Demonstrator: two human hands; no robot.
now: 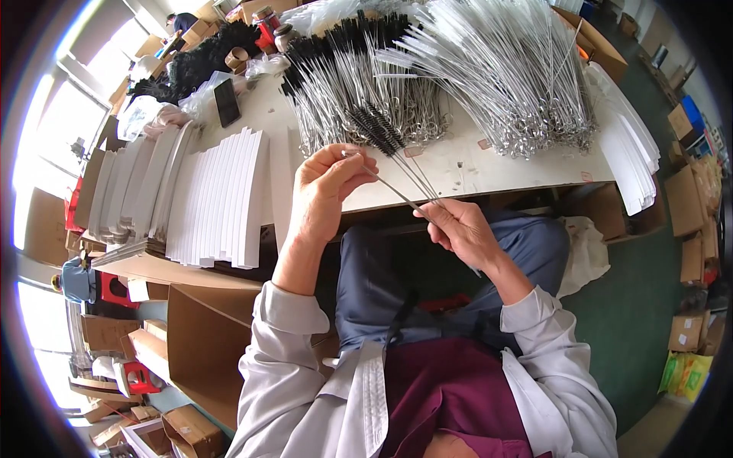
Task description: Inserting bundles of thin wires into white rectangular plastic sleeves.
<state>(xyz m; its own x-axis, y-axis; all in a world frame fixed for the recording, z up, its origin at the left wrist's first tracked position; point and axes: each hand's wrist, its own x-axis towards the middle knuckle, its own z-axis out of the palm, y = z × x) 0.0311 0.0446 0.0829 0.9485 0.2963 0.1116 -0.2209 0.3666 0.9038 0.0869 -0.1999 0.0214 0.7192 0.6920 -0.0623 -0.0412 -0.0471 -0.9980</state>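
Observation:
Thin wire brushes with black bristles (378, 130) rise from my right hand (464, 233), whose fingers are closed around their wire stems. A thin grey metal rod (393, 188) slants between my two hands and passes through the right one. Its upper end is pinched between the thumb and fingers of my left hand (332, 183). On the table behind lies a dense pile of black-tipped brushes (366, 84) with looped wire ends. To its right is a bigger heap of white-bristled brushes (511, 84), loops toward me.
Stacked white cardboard strips (217, 198) line the table's left side, and more white strips (626, 145) hang over its right edge. A black phone (227, 103) lies beyond the left stack. An open cardboard box (210, 343) stands on the floor at my left.

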